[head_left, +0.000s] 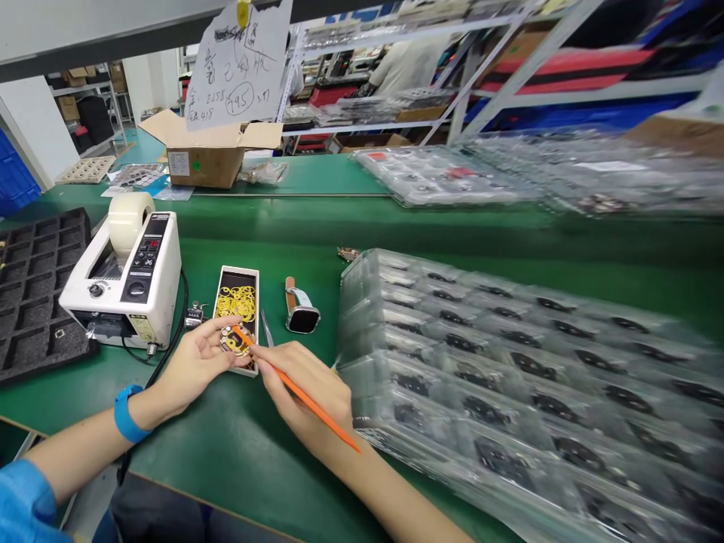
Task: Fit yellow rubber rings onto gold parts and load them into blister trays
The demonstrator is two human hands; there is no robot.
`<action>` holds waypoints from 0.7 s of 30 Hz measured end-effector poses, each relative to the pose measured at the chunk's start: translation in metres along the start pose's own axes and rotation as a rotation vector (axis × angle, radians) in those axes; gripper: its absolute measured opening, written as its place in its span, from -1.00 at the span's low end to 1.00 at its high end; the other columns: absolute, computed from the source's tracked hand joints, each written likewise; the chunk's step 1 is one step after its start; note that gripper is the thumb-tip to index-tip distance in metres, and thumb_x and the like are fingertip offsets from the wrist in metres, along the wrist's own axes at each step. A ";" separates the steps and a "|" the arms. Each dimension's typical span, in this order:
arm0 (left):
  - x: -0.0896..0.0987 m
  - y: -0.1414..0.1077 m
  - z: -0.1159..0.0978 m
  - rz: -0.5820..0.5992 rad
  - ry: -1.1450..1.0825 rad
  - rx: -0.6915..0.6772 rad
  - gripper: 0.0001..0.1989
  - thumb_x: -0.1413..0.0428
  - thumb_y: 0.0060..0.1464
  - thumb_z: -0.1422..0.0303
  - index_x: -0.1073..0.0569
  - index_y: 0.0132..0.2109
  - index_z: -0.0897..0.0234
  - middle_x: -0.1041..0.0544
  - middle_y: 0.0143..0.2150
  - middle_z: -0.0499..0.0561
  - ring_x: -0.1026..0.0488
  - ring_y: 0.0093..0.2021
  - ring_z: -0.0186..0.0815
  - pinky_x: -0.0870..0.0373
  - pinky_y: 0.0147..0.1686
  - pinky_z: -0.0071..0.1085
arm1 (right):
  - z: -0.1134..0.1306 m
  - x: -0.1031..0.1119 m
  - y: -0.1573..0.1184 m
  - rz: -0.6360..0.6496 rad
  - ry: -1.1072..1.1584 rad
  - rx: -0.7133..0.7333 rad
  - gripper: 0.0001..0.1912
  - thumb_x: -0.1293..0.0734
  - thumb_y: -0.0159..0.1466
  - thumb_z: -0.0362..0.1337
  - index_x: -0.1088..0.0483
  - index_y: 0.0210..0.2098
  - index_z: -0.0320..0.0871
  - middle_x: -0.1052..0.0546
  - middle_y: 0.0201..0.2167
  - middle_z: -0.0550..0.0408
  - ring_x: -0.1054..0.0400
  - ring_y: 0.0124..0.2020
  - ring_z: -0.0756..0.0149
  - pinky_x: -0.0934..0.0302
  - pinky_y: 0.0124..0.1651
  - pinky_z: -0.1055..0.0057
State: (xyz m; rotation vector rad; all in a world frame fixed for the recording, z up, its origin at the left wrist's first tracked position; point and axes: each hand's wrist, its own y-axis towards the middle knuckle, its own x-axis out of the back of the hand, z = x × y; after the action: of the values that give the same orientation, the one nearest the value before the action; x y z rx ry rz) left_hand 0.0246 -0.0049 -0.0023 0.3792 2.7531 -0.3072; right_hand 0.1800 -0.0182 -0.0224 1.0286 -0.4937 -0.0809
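Pinching round component (234, 342) in half-closed left hand (189, 366), below and left of frame centre; gripping orange stick (315, 408) in nearly closed right hand (311, 377), with upper end over component.

Hanging handwritten sheet (234, 72); open cardboard box (204, 164); white tape dispenser (121, 279).

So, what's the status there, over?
Left hand holding small round part. Right hand gripping orange stick, one end at the part. White tray with yellow rings close by; nothing visibly blocking either hand.
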 end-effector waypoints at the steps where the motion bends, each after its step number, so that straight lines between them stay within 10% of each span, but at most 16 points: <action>1: 0.001 0.001 0.000 0.006 0.000 0.000 -0.55 -0.24 -0.10 0.50 -0.46 0.01 0.29 -0.54 -0.08 0.07 -0.51 -0.17 -0.30 -0.44 -0.05 -0.35 | -0.001 0.000 -0.001 0.011 -0.021 0.003 -0.68 -0.26 0.20 -0.60 -0.39 -0.10 -0.21 -0.53 -0.41 -0.01 -0.39 -0.41 0.34 -0.36 -0.36 0.38; 9: 0.005 0.005 -0.002 0.023 -0.018 0.025 -0.56 -0.25 -0.13 0.50 -0.48 -0.02 0.30 -0.58 -0.18 0.07 -0.52 -0.22 -0.31 -0.45 -0.12 -0.39 | -0.011 0.001 -0.008 0.213 -0.239 0.286 -0.64 -0.20 0.24 -0.58 -0.34 0.01 -0.32 -0.55 -0.29 -0.13 -0.40 -0.21 0.19 -0.40 -0.20 0.27; 21: 0.004 0.005 -0.003 0.008 0.225 0.004 -0.77 -0.21 -0.15 0.46 -0.43 -0.25 0.36 -0.48 -0.47 -0.05 -0.50 -0.56 -0.38 -0.20 -0.72 -0.62 | 0.001 0.012 -0.005 -0.069 -0.155 -0.076 -0.64 -0.17 0.29 -0.45 -0.40 0.00 -0.05 -0.42 -0.28 -0.02 -0.36 -0.29 0.23 -0.33 -0.32 0.27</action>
State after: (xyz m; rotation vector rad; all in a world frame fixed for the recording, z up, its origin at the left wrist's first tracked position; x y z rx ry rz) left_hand 0.0219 0.0017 -0.0014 0.4504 2.9697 -0.2839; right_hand 0.1912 -0.0250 -0.0218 0.9688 -0.5918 -0.2406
